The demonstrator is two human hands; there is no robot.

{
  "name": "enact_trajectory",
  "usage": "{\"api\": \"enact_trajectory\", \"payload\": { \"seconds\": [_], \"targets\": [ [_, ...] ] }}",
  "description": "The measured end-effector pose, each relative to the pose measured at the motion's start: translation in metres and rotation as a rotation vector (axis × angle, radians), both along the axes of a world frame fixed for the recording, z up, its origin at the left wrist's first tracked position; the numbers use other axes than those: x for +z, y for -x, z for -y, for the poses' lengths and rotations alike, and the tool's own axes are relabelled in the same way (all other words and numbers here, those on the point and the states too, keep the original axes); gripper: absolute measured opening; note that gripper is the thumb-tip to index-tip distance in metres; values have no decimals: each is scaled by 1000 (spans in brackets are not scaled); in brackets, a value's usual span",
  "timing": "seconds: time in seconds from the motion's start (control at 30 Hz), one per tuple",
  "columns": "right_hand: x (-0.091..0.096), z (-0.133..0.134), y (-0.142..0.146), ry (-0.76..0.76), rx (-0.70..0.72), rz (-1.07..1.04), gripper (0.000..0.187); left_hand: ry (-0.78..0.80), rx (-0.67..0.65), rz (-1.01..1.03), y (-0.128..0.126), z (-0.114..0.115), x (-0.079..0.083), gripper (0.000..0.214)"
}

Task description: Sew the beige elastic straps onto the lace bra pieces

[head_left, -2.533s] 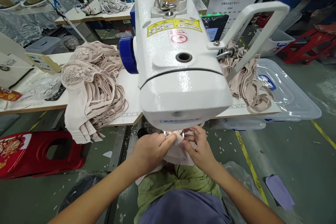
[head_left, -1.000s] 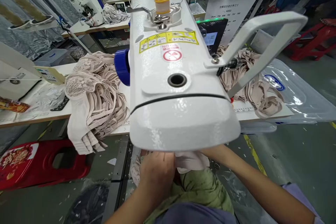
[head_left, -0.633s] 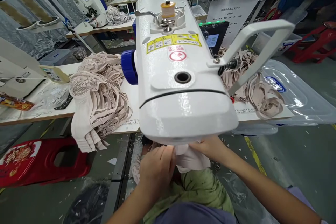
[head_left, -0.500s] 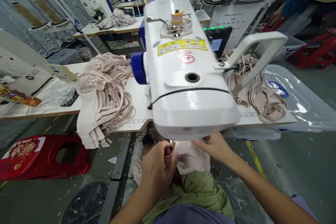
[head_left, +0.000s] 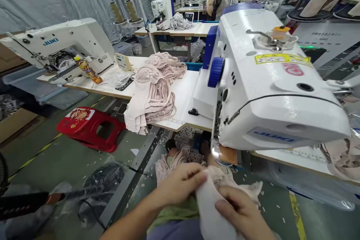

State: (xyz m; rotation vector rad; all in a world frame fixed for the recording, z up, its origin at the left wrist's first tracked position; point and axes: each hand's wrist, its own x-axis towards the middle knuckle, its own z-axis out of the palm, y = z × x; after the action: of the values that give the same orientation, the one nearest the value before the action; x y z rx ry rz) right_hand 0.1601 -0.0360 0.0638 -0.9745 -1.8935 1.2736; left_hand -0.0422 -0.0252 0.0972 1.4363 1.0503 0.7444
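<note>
Both hands hold one pale pink fabric piece (head_left: 208, 202) with a lace edge, low in the view over my lap. My left hand (head_left: 181, 185) pinches its upper left part, fingers closed. Closed on its lower right part is my right hand (head_left: 242, 212). The white JUKI sewing machine (head_left: 270, 82) stands just above and to the right, its head overhanging the hands. The fabric is clear of the machine's underside.
A pile of beige lace garments and straps (head_left: 153, 90) hangs over the white table's (head_left: 185, 97) front edge. A second JUKI machine (head_left: 59, 43) sits at the far left. A red stool (head_left: 90, 127) lies on the floor. More beige pieces (head_left: 341, 155) lie at the right.
The hands pulled the fabric out from under the machine head and down toward my lap. My view swung left, so the machine now sits at the right.
</note>
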Motion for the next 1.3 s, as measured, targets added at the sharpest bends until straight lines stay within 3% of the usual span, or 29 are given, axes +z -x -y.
{"api": "enact_trajectory", "payload": {
  "seconds": [0.07, 0.13, 0.2, 0.27, 0.37, 0.5, 0.57, 0.63, 0.73, 0.9, 1.13, 1.3],
  "targets": [
    [-12, -9, 27, 191, 17, -173, 44, -46, 78, -94, 19, 2, -3, 48],
    [-33, -20, 51, 432, -44, -381, 47, -72, 70, -198, 35, 1, -16, 42],
    [-57, -28, 66, 645, -187, -569, 40, -100, 109, -294, 43, -2, -37, 36],
    [-75, -33, 72, 690, -350, -651, 35, -141, 261, -352, 43, -5, -60, 26],
    [-89, -33, 69, 431, -499, -516, 27, -151, 465, -331, 29, -9, -92, 22],
    [-103, -26, 58, -79, -488, -153, 16, -17, 407, -167, -1, -11, -116, 38],
    [-113, -21, 49, -264, -455, 16, 17, 37, 396, -85, -13, -11, -117, 44],
    [-119, -16, 38, -334, -401, 105, 17, 58, 433, -36, -19, -10, -112, 43],
    [-109, -13, 23, -339, -365, 115, 17, 78, 461, -9, -19, -6, -96, 40],
    [-78, -21, 21, -403, -327, 195, 32, 153, 327, 12, -17, 1, -70, 43],
    [-81, -21, 23, -308, -394, 163, 21, 101, 230, -130, -16, 0, -67, 39],
    [-71, -11, 31, -477, -315, 194, 27, 34, 231, -191, -19, -3, -58, 39]
  ]
}}
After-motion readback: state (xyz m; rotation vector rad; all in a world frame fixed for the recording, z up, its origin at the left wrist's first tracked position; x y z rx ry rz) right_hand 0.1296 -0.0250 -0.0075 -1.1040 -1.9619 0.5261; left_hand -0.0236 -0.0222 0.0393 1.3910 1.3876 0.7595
